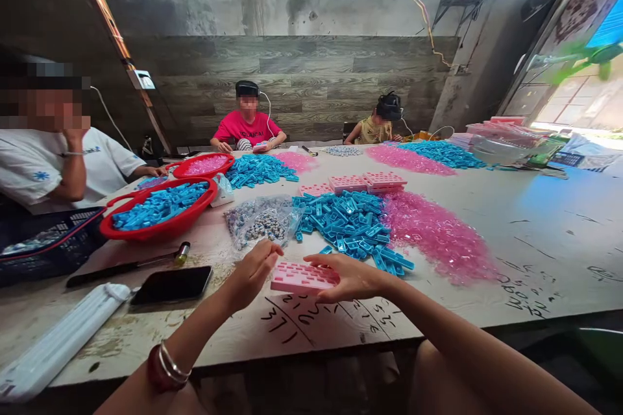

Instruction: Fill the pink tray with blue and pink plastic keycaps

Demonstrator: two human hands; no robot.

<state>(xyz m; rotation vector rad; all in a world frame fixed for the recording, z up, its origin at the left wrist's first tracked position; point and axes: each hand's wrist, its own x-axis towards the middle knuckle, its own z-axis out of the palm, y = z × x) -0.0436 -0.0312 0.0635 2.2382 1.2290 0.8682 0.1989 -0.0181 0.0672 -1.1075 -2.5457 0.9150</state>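
My right hand (351, 273) grips the right end of a pink slotted tray (292, 277), thumb along its near side and fingers over its top. Close to the tray's left end is my left hand (254, 270), its fingers bent and pressed together; whatever they may hold is hidden. Just beyond it lies a clear plastic bag (265, 220) of small metallic pieces. A heap of blue plastic pieces (348, 220) spreads behind the tray, with clear pink pieces (433, 230) to its right. Several more pink slotted trays (370, 183) are stacked behind the blue heap.
To the left are a red basket (160, 232) of blue pieces, a phone (171, 285), a hammer (129, 266) and a long white object (63, 343). Three people (248, 126) sit around the table (535, 253). Plastic-wrapped stacks (506, 142) stand at the far right.
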